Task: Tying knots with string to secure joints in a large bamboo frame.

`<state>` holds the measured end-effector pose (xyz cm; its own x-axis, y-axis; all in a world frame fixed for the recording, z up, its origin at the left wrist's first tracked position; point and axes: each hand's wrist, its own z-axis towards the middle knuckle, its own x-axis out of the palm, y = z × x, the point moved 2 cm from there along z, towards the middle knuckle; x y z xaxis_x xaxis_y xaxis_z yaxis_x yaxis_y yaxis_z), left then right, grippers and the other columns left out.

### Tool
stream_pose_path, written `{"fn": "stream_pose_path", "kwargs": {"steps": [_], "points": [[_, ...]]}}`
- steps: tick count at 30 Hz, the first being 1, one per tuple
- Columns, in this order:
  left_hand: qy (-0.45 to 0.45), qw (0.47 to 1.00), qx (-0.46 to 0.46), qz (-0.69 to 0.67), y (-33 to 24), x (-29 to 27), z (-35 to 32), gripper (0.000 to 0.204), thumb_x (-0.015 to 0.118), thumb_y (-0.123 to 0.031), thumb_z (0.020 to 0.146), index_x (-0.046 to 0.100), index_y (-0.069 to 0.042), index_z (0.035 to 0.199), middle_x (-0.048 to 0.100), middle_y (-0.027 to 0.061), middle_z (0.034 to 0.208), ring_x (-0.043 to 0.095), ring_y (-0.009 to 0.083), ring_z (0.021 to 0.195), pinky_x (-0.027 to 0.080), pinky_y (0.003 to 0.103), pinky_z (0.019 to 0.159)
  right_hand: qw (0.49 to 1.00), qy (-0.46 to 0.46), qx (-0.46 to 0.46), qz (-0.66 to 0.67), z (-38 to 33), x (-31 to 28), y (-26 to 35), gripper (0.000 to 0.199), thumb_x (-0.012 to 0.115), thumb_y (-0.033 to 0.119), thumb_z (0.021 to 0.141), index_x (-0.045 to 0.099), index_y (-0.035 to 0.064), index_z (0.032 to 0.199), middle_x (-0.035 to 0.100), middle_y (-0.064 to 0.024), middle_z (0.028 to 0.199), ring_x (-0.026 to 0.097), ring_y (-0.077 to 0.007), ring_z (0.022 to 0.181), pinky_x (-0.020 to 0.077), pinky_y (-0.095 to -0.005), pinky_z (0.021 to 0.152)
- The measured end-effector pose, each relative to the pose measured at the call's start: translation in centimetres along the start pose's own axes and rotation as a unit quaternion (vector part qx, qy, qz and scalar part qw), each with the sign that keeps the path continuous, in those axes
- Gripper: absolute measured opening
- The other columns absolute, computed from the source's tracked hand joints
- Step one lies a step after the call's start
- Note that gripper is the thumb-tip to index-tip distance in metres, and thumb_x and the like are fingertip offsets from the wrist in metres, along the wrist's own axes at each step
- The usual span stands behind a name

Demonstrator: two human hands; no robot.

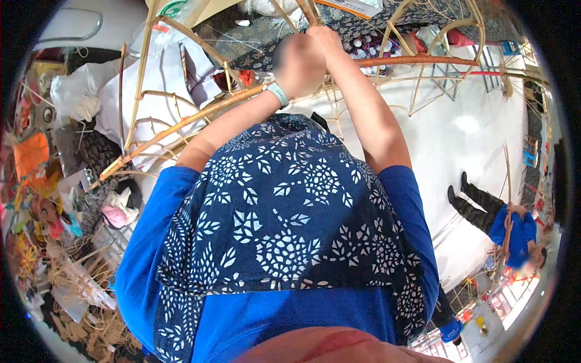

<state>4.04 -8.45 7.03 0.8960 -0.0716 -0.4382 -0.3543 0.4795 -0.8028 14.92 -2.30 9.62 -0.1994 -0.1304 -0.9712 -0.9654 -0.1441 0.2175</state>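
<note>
A frame of bamboo poles (212, 111) and thin bent strips spreads out in front of my body. Its thicker bar passes left to right behind my hands and goes on as a reddish pole (417, 60) on the right. My right hand (325, 40) is closed around an upright bamboo stick (310, 13) at the top. Close beside it, my left hand (299, 68) is at the bar, with a pale teal band on its wrist. A blurred patch covers the left fingers, so their grip is hidden.
Clear plastic bags (82, 91) and white sheets lie at the left, above cluttered craft scraps and dry strips (72, 272). A dark patterned cloth (254, 36) is at the far side. On the right, a person in blue (514, 233) holds a long stick.
</note>
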Motion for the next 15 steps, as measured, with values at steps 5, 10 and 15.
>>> {"fn": "stream_pose_path", "kwargs": {"steps": [5,10,15], "points": [[0.059,0.997,-0.054,-0.016,-1.3,-0.8,0.8,0.01,0.064,0.002,0.067,0.055,-0.001,0.069,0.043,0.0202,0.12,0.049,0.0358,0.103,0.043,0.039,0.085,0.825,-0.34,0.006,0.45,-8.0,0.2,-5.2,0.016,0.06,0.009,0.077,0.064,0.0025,0.091,0.063,-0.009,0.078,0.061,-0.0201,0.068,0.0496,-0.0298,0.065],[0.074,0.996,-0.044,-0.008,-2.1,-0.9,1.2,0.013,0.066,0.001,0.068,0.053,-0.002,0.071,0.042,0.0216,0.123,0.051,0.0376,0.102,0.044,0.039,0.083,0.627,-0.232,0.226,0.709,-15.0,7.8,-7.6,0.014,0.056,0.009,0.084,0.062,-0.0006,0.092,0.059,-0.0048,0.087,0.057,-0.0102,0.076,0.0461,-0.0237,0.065],[0.134,0.99,-0.047,0.011,-2.2,-0.6,1.8,0.013,0.069,-0.003,0.072,0.056,-0.002,0.072,0.038,0.0194,0.132,0.045,0.0338,0.114,0.04,0.036,0.09,0.415,-0.135,0.164,0.885,-7.4,13.0,-6.1,0.028,0.059,0.012,0.084,0.055,0.0062,0.111,0.06,-0.0018,0.092,0.058,-0.013,0.072,0.0498,-0.0257,0.057]]}}
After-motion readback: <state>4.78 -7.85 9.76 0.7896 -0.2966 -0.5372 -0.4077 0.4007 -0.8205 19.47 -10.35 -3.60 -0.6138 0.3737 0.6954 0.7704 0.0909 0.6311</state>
